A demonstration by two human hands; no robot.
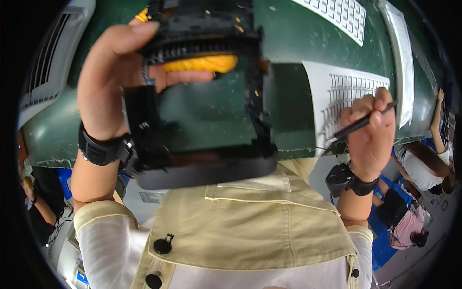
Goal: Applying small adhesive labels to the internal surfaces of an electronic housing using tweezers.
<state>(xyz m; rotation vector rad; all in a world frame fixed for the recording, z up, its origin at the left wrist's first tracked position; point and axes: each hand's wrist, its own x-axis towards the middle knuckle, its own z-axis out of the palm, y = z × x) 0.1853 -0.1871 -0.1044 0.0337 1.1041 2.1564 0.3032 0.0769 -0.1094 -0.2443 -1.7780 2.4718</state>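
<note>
Head view, looking down over the person's chest toward a green work table (pixel 288 38). The left hand (pixel 113 82) is raised close to the camera, wrist bent back and palm turned toward the viewer, its fingers curled around the upper left side of a black plastic frame (pixel 202 164); the thumb lies along the frame's top left, and a fingertip shows through the frame's central opening beneath a yellow part (pixel 202 63) seated under the toothed upper bar. The frame is held upright, clear of the table, above the table's near edge, and the green surface is visible through its open middle. A black wrist strap (pixel 98 149) circles the left wrist. The right hand (pixel 368 132) is closed in a fist around a slim black tool (pixel 361 124), which runs slantwise from lower left to upper right through the grip, its tip pointing down and left toward the frame; the forearm rises from the lower edge, with a black wristband device (pixel 349 182) on it. Behind this hand, a white printed sheet (pixel 332 91) lies at the table's near edge toward the right. A cream apron (pixel 250 221) with black buttons covers the torso below.
</note>
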